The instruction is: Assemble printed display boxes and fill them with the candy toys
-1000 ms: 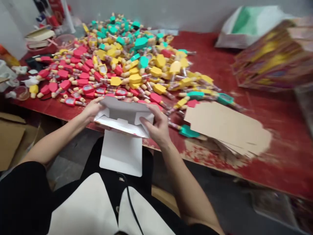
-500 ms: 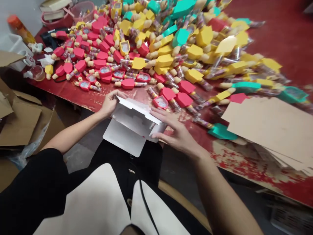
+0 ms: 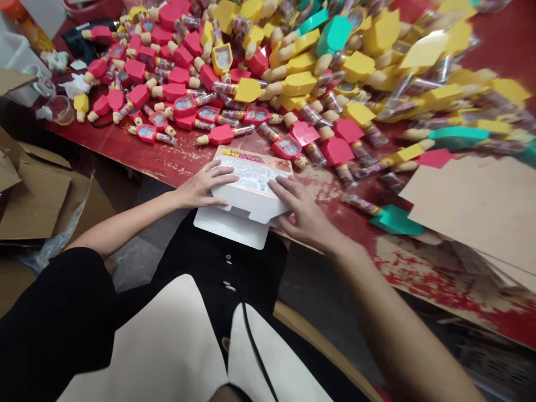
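Observation:
A white cardboard box (image 3: 251, 178) with printing on its upper face lies at the table's front edge, its long side toward me. One wide white flap (image 3: 229, 228) sticks out below it, over my lap. My left hand (image 3: 209, 184) grips the box's left end, fingers on the printed face and thumb on the near side. At the right end, my right hand (image 3: 304, 212) holds it with fingers on top and thumb at the near corner. Just beyond the box lie small red shovel-shaped pieces (image 3: 221, 135) with clear candy-filled tubes. The box's inside is hidden.
Behind spreads a heap of yellow (image 3: 360, 67), red and green shovel-shaped pieces. Flat cardboard sheets (image 3: 481, 206) are stacked at the right, a green piece (image 3: 396, 219) beside them. Folded cartons (image 3: 37, 195) stand at the left below the red table (image 3: 154, 162). A clear cup (image 3: 62, 110) sits at the left edge.
The box has tipped over, so its open inside has turned from view and its printed face shows on top. Both hands have shifted their hold, fingers now on that face.

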### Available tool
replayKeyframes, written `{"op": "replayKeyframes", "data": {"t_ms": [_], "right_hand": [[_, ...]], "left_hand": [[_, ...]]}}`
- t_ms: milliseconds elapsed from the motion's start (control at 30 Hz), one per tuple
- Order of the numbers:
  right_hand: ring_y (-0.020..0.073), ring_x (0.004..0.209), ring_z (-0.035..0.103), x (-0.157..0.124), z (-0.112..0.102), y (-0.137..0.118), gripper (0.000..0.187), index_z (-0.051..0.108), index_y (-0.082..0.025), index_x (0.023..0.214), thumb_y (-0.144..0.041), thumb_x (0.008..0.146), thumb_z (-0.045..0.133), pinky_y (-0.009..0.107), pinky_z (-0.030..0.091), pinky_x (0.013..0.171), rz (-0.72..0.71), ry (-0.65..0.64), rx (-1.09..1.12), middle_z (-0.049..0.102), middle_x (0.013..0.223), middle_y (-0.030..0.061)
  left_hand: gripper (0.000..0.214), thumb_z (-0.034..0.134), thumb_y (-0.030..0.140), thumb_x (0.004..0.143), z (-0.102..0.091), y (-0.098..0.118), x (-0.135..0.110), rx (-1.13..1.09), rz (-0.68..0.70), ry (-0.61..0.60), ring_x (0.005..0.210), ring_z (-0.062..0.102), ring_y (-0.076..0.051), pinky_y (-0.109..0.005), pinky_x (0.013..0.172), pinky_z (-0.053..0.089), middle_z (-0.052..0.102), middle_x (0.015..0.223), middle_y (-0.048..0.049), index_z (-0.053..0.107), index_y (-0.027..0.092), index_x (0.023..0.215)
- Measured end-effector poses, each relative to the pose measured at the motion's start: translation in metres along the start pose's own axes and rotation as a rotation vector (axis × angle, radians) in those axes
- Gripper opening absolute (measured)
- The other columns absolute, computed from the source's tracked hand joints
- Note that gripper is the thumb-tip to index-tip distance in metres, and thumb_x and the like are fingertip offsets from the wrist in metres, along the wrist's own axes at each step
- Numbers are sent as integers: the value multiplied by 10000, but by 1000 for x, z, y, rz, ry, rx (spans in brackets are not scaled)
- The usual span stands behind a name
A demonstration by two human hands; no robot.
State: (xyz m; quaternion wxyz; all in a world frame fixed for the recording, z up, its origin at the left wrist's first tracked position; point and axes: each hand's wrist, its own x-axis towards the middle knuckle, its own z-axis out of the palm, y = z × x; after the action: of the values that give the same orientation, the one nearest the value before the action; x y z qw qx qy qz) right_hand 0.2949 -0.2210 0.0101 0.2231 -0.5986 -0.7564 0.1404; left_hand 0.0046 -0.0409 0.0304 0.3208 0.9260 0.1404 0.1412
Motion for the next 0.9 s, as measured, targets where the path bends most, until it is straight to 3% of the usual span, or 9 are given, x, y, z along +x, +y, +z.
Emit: {"op": "replayKeyframes", "data": {"t_ms": [100,267,367,467,600,667,733,800,900], "right_hand": [[397,1525,342,1,-15,-8,803,373,-269,1610,-515,896,646,652,383,1183,18,-167,-29,375,1638,128],[352,1383,528,14,14,-30,467,617,-198,1422,-319,981,525,558,480,1120,290,149,-238,600,1445,144],[347,1356,536,17,25,-37,468,613,-222,1426,-337,976,550,543,486,1103,282,160,-303,602,1449,124],[357,1315,542,18,22,-36,523,596,-201,1442,-393,955,588,525,497,1067,274,127,-328,587,1460,138],[357,1270,580,16,6,-31,519,623,-201,1420,-430,956,586,537,503,1055,269,147,-248,615,1429,135],[360,1236,619,14,-5,-34,479,679,-211,1354,-453,948,606,541,525,1037,286,215,-160,661,1370,126],[361,1195,659,11,-13,-47,466,714,-206,1303,-482,937,628,535,550,1017,343,344,-54,698,1302,129],[341,1134,697,9,-15,-69,467,725,-201,1278,-509,942,624,514,573,1001,380,492,90,726,1232,134],[294,1149,702,2,-8,-101,466,688,-213,1311,-518,990,543,467,591,1013,326,523,381,720,1240,121]], "left_hand": [[563,610,554,950,16,-6,4,161,56,76,1440,475,-320,-565,1260,344,614,1441,-117,607,228,1409],[472,540,510,996,45,-13,7,320,-29,219,1427,466,-323,-512,1118,508,643,1390,-96,618,246,1379],[518,463,554,1017,51,-18,7,308,-36,245,1430,465,-310,-484,1109,516,616,1409,-110,576,243,1415],[802,571,722,895,55,-10,-1,198,-81,360,1489,388,-329,-518,1206,418,445,1547,-160,425,241,1519],[976,720,730,789,84,33,-31,-262,-538,768,1483,370,-324,-531,1227,370,358,1539,-200,294,234,1514],[858,746,628,835,100,64,-43,-677,-816,832,1424,448,-295,-495,1195,410,426,1476,-199,330,205,1454],[761,760,563,849,105,95,-44,-1026,-949,786,1396,491,-296,-491,1194,410,496,1426,-194,395,175,1392],[677,740,549,870,94,121,-32,-1177,-871,762,1355,539,-291,-484,1183,429,571,1369,-158,445,183,1357],[584,693,515,920,56,142,-4,-966,-505,844,1312,576,-270,-451,1170,455,616,1336,-97,466,223,1371]]}}
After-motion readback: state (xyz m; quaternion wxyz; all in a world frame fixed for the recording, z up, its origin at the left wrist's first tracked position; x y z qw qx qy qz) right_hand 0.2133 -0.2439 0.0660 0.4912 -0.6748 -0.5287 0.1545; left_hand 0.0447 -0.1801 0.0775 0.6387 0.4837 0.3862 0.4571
